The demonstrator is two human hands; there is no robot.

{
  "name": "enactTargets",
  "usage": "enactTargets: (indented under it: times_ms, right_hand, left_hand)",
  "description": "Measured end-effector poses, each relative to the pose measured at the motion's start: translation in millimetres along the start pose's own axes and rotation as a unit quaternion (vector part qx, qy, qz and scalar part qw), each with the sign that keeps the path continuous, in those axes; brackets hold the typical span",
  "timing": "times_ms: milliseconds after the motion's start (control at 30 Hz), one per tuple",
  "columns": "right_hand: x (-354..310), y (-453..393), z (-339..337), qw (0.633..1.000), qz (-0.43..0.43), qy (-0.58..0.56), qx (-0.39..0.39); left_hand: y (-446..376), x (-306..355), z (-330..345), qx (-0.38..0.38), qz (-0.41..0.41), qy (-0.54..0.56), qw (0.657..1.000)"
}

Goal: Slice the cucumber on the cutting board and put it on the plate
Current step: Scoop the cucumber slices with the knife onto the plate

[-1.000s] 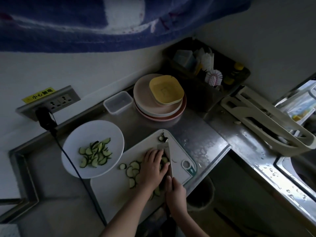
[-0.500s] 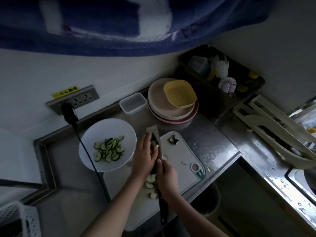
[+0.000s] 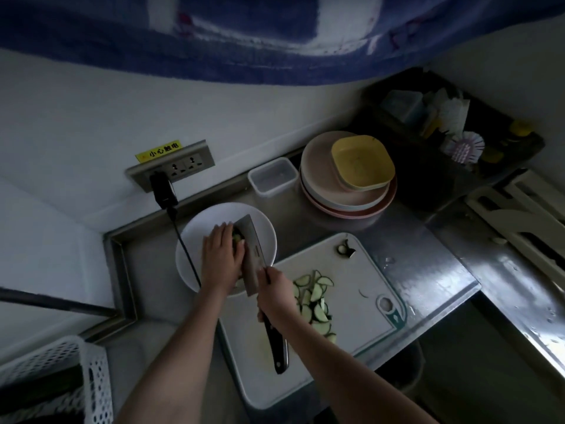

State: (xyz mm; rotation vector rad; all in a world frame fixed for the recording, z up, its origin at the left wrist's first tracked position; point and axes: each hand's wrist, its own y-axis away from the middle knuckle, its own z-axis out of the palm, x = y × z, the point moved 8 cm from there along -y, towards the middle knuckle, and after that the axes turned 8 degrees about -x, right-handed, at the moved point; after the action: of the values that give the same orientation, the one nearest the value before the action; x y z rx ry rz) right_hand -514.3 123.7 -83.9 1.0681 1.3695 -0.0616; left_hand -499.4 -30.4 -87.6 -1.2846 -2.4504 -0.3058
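My right hand [image 3: 275,290] grips the black handle of a cleaver [image 3: 255,255], whose broad blade is over the white plate [image 3: 266,232]. My left hand [image 3: 221,255] presses cucumber slices [image 3: 237,238] against the blade's flat side above the plate, fingers fairly straight. The slices under the hand are mostly hidden. A pile of cucumber slices [image 3: 315,304] lies on the white cutting board [image 3: 360,319] to the right of my right hand. A dark cucumber end piece [image 3: 345,249] sits at the board's far edge.
A black cable [image 3: 183,246] runs from the wall socket [image 3: 174,168] across the plate's left side. Behind stand a clear plastic box [image 3: 273,179] and stacked plates with a yellow dish [image 3: 362,163]. A white perforated basket [image 3: 61,371] is at lower left; a sink rack [image 3: 519,215] at right.
Both hands and the cleaver moved left from the cutting board to over the plate, carrying slices between blade and left hand. A pile of slices stayed on the board.
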Motion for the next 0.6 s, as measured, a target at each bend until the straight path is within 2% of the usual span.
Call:
enactTargets:
  times_ms: [100,167,367,500,600]
  right_hand:
    - [4,-4,-7,1.000,0.007,0.008,0.006]
    - [2,-5,-13,1.000,0.006,0.011,0.013]
    - [-4,-9,-29,0.999,0.003,-0.001,0.039]
    - [0,-7,-36,0.999,0.004,-0.009,0.049]
    - [2,-1,-43,0.999,-0.011,0.031,0.043]
  left_hand:
    - [-6,-25,8,-0.044,-0.050,-0.067,0.996]
    - [-7,-27,3,-0.048,-0.038,-0.087,0.994]
    - [13,-4,-14,0.009,-0.020,-0.059,0.998]
    - [44,-18,25,-0.073,-0.006,-0.076,0.994]
    - [42,-20,32,-0.090,-0.020,-0.053,0.994]
